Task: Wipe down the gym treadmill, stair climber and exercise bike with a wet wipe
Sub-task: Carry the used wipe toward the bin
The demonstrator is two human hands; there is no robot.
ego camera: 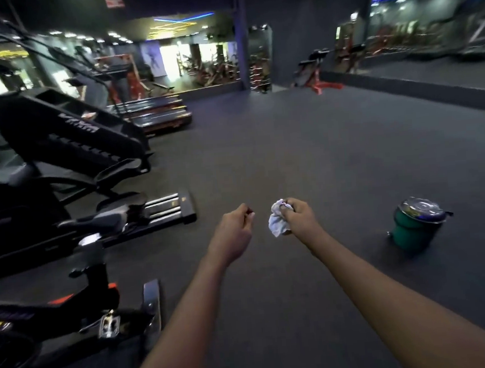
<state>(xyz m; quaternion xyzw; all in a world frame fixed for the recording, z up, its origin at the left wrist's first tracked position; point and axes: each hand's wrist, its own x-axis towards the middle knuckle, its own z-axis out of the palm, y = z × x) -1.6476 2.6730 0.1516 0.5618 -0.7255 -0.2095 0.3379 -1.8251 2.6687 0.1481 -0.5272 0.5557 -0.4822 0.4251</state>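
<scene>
Wet wipe [277, 221] crumpled, white | right hand [299, 215] grips it | left hand [234, 228] curled, contents unclear

This was a gym. A row of black cardio machines stood along the left side: a stair climber [66, 131], a cross trainer [116, 217] and an exercise bike [71, 313]. Dark rubber flooring [291, 151] covered a wide open room. Stacked step platforms [157, 112] sat farther back. Red-framed weight machines [215, 69] filled the lit area beyond, a red bench [318, 74] stood by the far wall, and large mirrors [427, 38] lined the right side.
</scene>
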